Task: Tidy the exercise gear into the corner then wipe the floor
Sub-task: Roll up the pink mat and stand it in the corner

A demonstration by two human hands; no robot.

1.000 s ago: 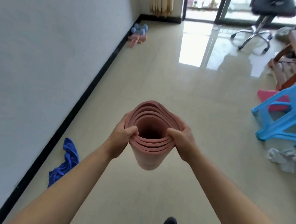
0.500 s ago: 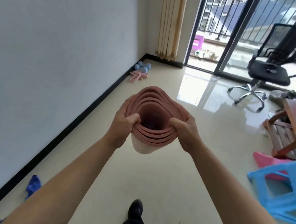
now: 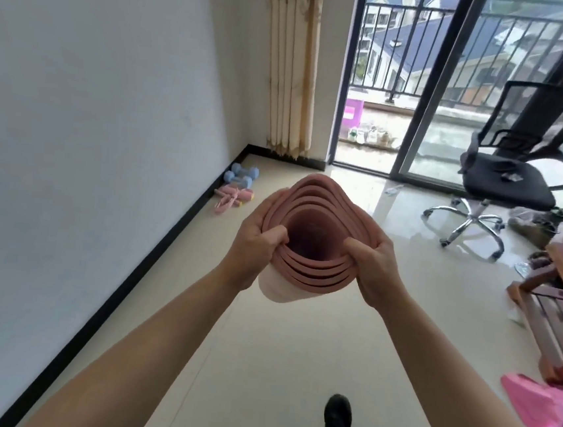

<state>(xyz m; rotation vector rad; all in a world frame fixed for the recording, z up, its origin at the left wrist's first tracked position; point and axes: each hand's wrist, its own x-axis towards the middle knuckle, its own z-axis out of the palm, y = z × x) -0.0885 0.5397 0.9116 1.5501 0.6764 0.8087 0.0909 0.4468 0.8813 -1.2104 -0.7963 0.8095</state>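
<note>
While both hands (image 3: 253, 245) (image 3: 376, 267) grip its rim, pink rolled mat (image 3: 307, 250), upright, loose spiral layers, paler outside.

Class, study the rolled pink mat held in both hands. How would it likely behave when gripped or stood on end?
The rolled mat probably squashes easily: its rim dents where the left hand and right hand pinch it. Loose coils may spring open if released. It seems light, held at arm's length.

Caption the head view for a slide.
Left hand and right hand grip a rolled pink mat; blue dumbbells lie by the wall ahead.
</note>
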